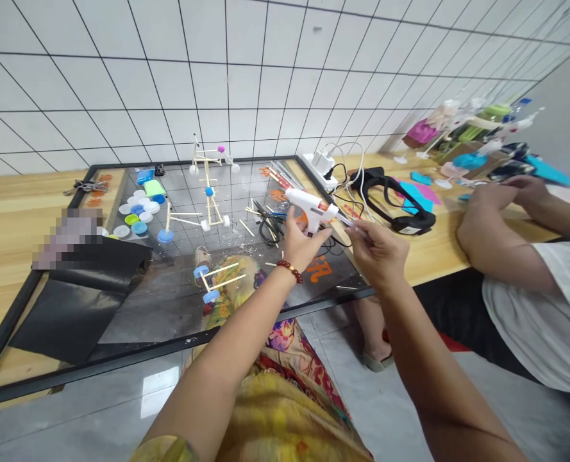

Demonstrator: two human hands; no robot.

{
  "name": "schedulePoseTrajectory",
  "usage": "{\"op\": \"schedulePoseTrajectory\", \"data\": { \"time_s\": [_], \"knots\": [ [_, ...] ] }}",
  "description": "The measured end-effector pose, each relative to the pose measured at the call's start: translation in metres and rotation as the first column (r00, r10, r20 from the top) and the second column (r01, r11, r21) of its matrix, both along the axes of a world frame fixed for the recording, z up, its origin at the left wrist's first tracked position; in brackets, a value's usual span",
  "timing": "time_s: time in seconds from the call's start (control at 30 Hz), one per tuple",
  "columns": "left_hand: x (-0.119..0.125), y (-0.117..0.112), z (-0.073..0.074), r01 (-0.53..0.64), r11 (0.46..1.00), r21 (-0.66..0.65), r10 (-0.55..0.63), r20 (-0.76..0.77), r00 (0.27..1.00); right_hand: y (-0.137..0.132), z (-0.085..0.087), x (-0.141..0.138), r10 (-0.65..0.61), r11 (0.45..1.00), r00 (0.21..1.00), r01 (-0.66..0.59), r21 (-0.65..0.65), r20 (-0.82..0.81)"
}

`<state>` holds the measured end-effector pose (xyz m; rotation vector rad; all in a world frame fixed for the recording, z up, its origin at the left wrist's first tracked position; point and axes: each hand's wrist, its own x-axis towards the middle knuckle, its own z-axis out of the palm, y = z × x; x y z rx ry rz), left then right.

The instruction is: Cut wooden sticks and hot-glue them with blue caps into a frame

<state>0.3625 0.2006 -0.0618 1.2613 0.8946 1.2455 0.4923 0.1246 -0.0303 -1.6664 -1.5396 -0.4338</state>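
Observation:
My left hand is wrapped round the handle of a white hot glue gun, raised above the glass-topped panel with its front pointing left. Behind the gun, a translucent glue stick meets its rear end, pinched in the fingers of my right hand; how far it sits inside cannot be made out. Below and left of the gun lie black-handled scissors among loose thin sticks. Closer to me on the glass is a small frame of sticks with blue bottle-cap wheels.
Two more stick-and-cap models stand further back. Several bottle caps and a black sheet lie at left. A white power strip with cables and a black headset are right. A co-worker's arms rest beyond.

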Motion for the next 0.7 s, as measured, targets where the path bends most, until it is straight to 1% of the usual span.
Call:
{"op": "schedulePoseTrajectory", "data": {
  "time_s": [0.03, 0.07, 0.1, 0.13, 0.23, 0.27, 0.33, 0.4, 0.47, 0.53, 0.6, 0.7],
  "knots": [
    [0.001, 0.001, 0.001, 0.050, 0.998, -0.024, -0.048, 0.093, 0.995, -0.002, 0.002, 0.003, 0.013, 1.000, 0.999, -0.012, -0.012, 0.046],
    [0.002, 0.003, 0.001, 0.099, 0.995, -0.031, -0.093, 0.154, 0.984, -0.004, 0.004, 0.006, 0.024, 0.999, 0.996, -0.021, -0.030, 0.091],
    [0.002, 0.004, 0.000, 0.131, 0.991, -0.029, -0.124, 0.178, 0.976, -0.005, 0.005, 0.007, 0.031, 0.998, 0.990, -0.024, -0.055, 0.137],
    [0.002, 0.005, 0.000, 0.122, 0.992, -0.031, -0.115, 0.164, 0.980, -0.006, 0.007, 0.008, 0.033, 0.996, 0.983, -0.018, -0.082, 0.182],
    [0.001, 0.005, -0.003, -0.012, 1.000, -0.016, 0.013, 0.019, 1.000, -0.008, 0.011, 0.000, 0.010, 0.988, 0.956, 0.035, -0.148, 0.293],
    [0.000, 0.003, -0.003, -0.055, 0.998, -0.001, 0.055, -0.025, 0.998, -0.009, 0.013, -0.005, -0.010, 0.986, 0.949, 0.061, -0.154, 0.315],
    [-0.001, 0.000, -0.004, -0.099, 0.995, 0.031, 0.101, -0.079, 0.992, -0.011, 0.016, -0.017, -0.063, 0.983, 0.943, 0.115, -0.143, 0.326],
    [-0.001, -0.004, -0.005, -0.104, 0.993, 0.061, 0.110, -0.109, 0.988, -0.011, 0.019, -0.027, -0.114, 0.980, 0.950, 0.156, -0.127, 0.292],
    [-0.001, -0.006, -0.007, -0.101, 0.992, 0.076, 0.112, -0.147, 0.983, -0.011, 0.021, -0.032, -0.116, 0.977, 0.970, 0.150, -0.150, 0.215],
    [-0.001, -0.006, -0.010, -0.102, 0.992, 0.074, 0.114, -0.181, 0.977, -0.009, 0.023, -0.032, -0.059, 0.972, 0.994, 0.079, -0.222, 0.094],
    [0.000, -0.006, -0.013, -0.104, 0.992, 0.077, 0.119, -0.209, 0.971, -0.007, 0.026, -0.030, 0.007, 0.956, 0.999, -0.020, -0.292, -0.046],
    [0.000, -0.006, -0.015, -0.100, 0.990, 0.101, 0.122, -0.251, 0.960, -0.004, 0.031, -0.030, 0.053, 0.950, 0.984, -0.103, -0.295, -0.172]
  ]
}}
